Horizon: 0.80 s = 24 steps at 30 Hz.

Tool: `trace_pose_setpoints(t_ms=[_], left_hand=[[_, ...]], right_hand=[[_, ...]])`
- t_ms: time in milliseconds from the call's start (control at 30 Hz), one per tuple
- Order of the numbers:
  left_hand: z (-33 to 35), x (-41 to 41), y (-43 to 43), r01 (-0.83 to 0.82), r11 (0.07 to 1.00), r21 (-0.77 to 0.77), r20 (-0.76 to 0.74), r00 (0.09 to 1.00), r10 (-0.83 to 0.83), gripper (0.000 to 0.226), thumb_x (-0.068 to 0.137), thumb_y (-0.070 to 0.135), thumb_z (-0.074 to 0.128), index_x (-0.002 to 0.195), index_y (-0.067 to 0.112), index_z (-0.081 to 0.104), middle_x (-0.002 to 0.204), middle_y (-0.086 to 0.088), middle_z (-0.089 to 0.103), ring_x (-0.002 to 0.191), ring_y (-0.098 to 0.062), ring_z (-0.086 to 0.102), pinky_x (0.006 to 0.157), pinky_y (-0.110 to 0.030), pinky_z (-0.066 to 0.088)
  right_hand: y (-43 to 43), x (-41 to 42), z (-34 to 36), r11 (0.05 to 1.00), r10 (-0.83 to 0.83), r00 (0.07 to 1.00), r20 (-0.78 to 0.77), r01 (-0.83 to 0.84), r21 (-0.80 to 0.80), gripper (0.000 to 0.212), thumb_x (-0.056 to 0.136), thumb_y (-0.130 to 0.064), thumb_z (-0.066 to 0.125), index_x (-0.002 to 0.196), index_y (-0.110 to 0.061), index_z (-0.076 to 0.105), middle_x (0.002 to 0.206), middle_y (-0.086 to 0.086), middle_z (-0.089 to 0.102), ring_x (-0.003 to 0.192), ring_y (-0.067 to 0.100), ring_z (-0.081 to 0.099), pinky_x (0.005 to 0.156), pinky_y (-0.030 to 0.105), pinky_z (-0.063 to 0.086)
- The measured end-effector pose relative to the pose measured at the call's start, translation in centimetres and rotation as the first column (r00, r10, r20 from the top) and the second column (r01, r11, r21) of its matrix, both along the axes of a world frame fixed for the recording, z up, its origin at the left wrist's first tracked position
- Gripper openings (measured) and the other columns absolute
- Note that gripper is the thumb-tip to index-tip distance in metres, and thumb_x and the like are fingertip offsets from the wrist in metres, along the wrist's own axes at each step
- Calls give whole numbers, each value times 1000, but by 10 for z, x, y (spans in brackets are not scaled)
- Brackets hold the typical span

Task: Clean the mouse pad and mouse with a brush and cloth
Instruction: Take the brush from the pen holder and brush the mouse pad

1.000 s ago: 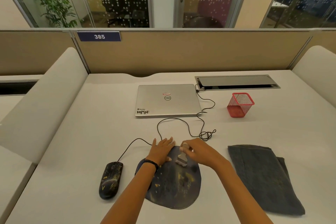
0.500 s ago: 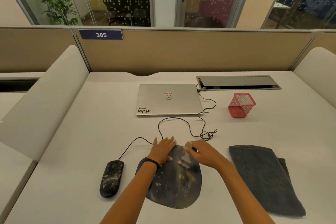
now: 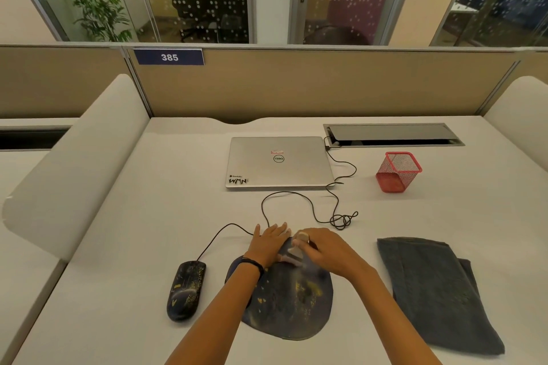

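Mouse pad (image 3: 284, 305), dark with yellow flecks, lies flat under your left hand (image 3: 271, 241), fingers straight; your right hand (image 3: 323, 249) grips the brush (image 3: 292, 256) on it.

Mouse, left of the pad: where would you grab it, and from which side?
Probably across its two long sides, coming down from above. The mouse lies flat with its humped back up, and its cable leaves the far end, so the near half is free.
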<state>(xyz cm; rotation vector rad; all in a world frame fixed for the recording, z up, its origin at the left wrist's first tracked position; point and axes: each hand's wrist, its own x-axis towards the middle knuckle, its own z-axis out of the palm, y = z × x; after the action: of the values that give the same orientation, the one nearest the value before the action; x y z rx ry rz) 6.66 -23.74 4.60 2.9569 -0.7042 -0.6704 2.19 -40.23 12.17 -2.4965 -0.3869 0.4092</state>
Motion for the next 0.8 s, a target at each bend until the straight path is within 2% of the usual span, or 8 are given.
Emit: trace_pose_setpoints(t_ms=[100, 233, 400, 500, 600, 733, 800], left_hand=[[0, 0, 0, 1, 1000, 0, 5, 1000, -1, 68, 95, 29, 49, 150, 19, 11, 159, 1, 2, 146, -21, 7, 116, -54, 5], [-1, 1, 0, 10, 1000, 14, -2, 1000, -10, 71, 93, 28, 52, 150, 19, 10, 159, 0, 1, 146, -22, 6, 116, -54, 5], [-1, 1, 0, 3, 1000, 6, -2, 1000, -3, 70, 94, 29, 51, 150, 19, 11, 159, 0, 1, 146, -22, 6, 116, -54, 4], [-1, 1, 0, 11, 1000, 10, -5, 1000, -11, 71, 94, 29, 51, 150, 19, 10, 159, 0, 1, 146, -22, 6, 116, -54, 4], [-1, 1, 1, 15, 1000, 18, 0, 1000, -15, 71, 94, 29, 51, 150, 18, 9, 159, 0, 1, 146, -23, 6, 116, -54, 5], [0, 1, 0, 11, 1000, 9, 3, 1000, -11, 70, 94, 27, 51, 150, 18, 10, 159, 0, 1, 146, -22, 6, 116, -54, 5], [-2, 1, 1, 12, 1000, 10, 1, 1000, -12, 71, 93, 28, 52, 150, 18, 10, 159, 0, 1, 146, -22, 6, 116, -54, 5]], right_hand=[[0, -3, -3, 1000, 9, 1000, -23, -9, -6, 30, 96, -40, 40, 101, -17, 59, 103, 3, 65, 90, 16, 56, 84, 31, 46], [-1, -5, -1, 997, 23, 998, -52, -26, -68, 35, 96, -39, 39, 98, -11, 60, 100, 7, 65, 87, 19, 57, 82, 34, 46], [-3, -6, -2, 1000, 6, 1000, 12, -5, -26, 30, 96, -37, 40, 107, -17, 59, 110, 2, 65, 96, 17, 57, 88, 30, 46], [-5, -10, -3, 998, 11, 997, -74, -16, -63, 34, 96, -39, 40, 101, -12, 60, 103, 6, 65, 91, 21, 58, 84, 34, 46], [-4, -11, 2, 998, 11, 998, -63, -14, -53, 39, 96, -41, 39, 98, -8, 60, 98, 9, 65, 89, 24, 58, 83, 36, 46], [-4, -10, 2, 999, -14, 1000, -2, 14, -39, 32, 97, -37, 39, 110, -15, 58, 114, 1, 62, 101, 18, 55, 92, 31, 43], [-6, -11, -4, 998, -7, 999, -44, 4, -61, 32, 96, -39, 39, 106, -15, 58, 111, 3, 63, 97, 18, 56, 89, 31, 45]])
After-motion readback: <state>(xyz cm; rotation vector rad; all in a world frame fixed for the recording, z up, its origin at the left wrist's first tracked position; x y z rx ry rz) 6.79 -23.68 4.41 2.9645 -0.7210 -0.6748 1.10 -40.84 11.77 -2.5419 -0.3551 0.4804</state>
